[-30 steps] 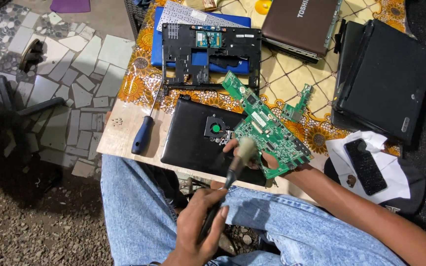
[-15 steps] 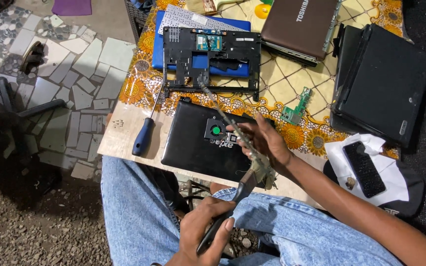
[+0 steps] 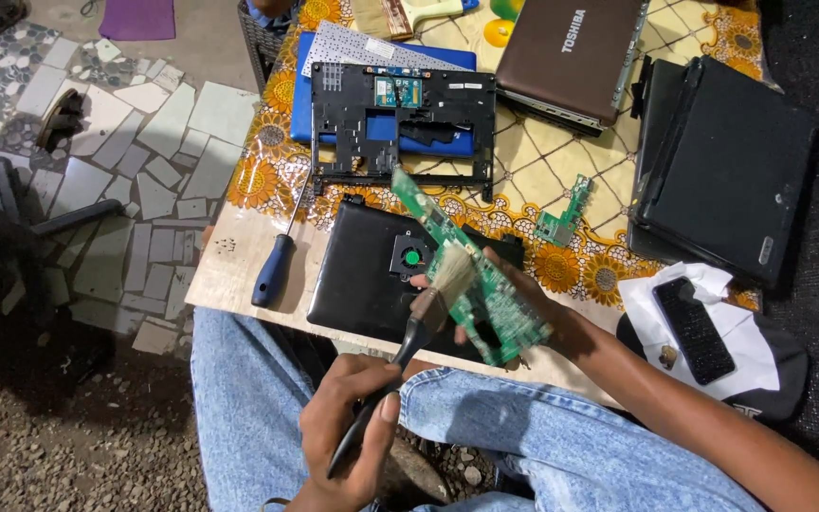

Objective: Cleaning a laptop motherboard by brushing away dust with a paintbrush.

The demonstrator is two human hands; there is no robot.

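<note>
Laptop stripped already; right hand (image 3: pixel 514 303) gripping green circuit board (image 3: pixel 471 275), left hand (image 3: pixel 348 436) clutching brush (image 3: pixel 428 308), bristles on board; dusting midway, reassembly left.

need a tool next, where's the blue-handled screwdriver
In the head view the blue-handled screwdriver lies on the table's left edge, just left of the black laptop base.

Soft, even daylight falls from above. The green circuit board (image 3: pixel 471 275) and paintbrush (image 3: pixel 408 343) in the hands look sharp, with slight blur on the bristles. Beyond the grip, a brown laptop lid (image 3: pixel 571 57) shows mild glare. Left of it, the gravel ground (image 3: pixel 59 417) lies in deep shadow.
</note>
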